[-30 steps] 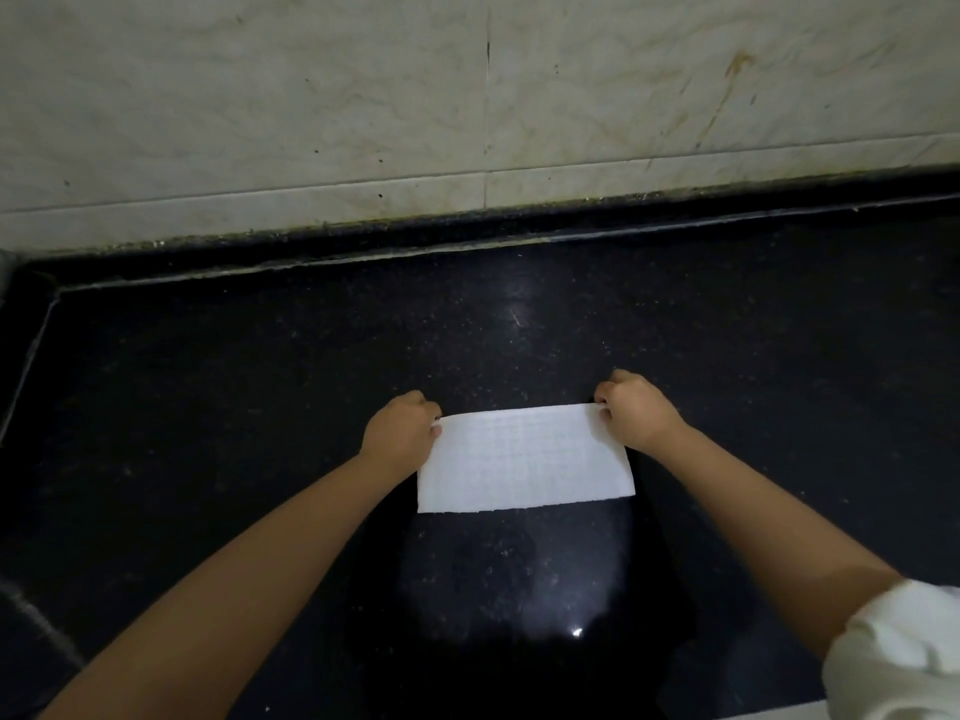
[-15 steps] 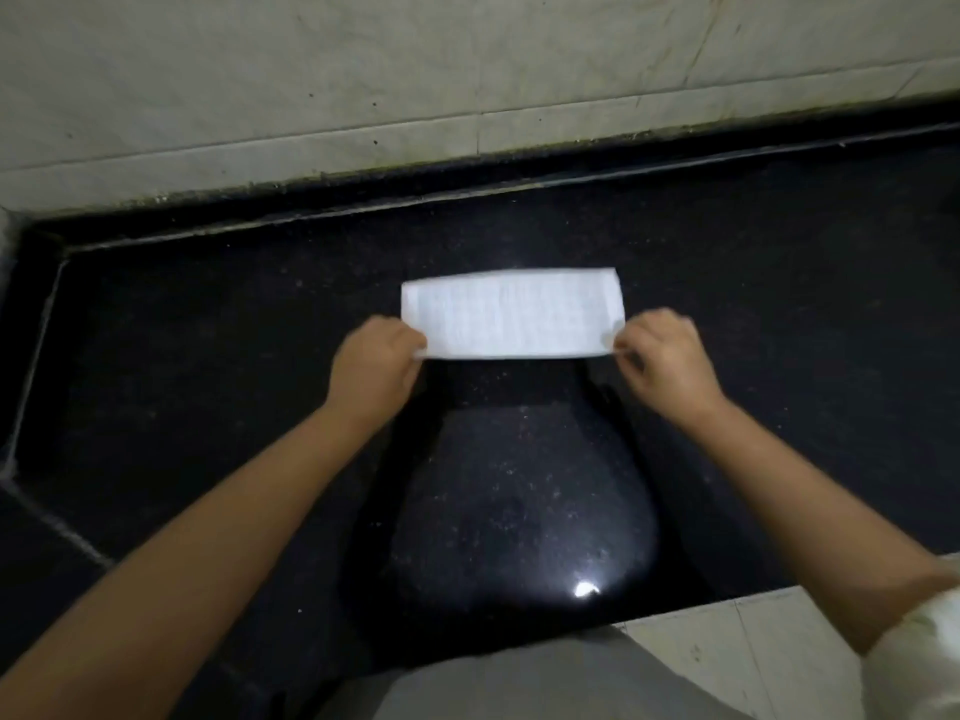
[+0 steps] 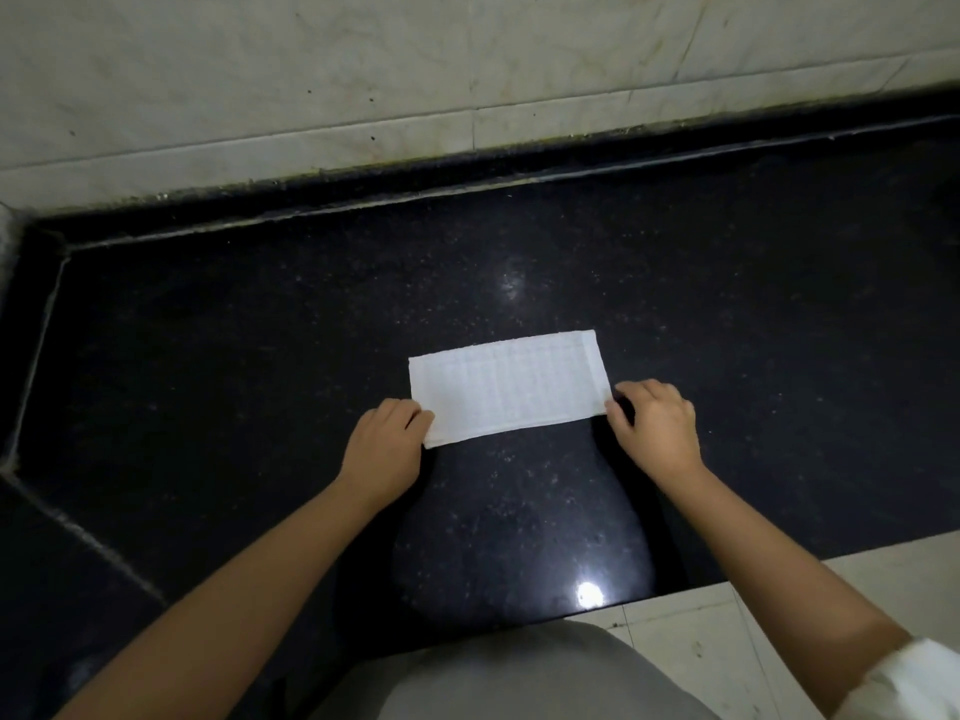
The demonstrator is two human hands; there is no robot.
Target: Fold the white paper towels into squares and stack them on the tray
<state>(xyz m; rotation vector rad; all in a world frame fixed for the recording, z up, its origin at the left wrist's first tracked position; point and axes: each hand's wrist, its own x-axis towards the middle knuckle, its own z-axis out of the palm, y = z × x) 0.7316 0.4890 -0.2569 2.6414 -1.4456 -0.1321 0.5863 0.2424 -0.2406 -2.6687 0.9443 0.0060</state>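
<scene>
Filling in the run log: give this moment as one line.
paper towel: flat rectangle on black countertop | left hand: pinching near-left corner | right hand: at near-right corner | tray: unseen

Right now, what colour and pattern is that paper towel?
White, with a faint embossed grid texture; the paper towel shows best in the head view.

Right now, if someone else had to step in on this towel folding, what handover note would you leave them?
Left hand: fingers pinch the near left corner of the paper towel.
Right hand: fingers curled at the near right corner, seemingly pinching it.
The towel lies flat on the black counter as a long rectangle, apparently folded once.
Done: seemingly the first fold.
Left: fold it again into a square, then put it on the tray. No tray or other towels are in view, so find them first.
</scene>
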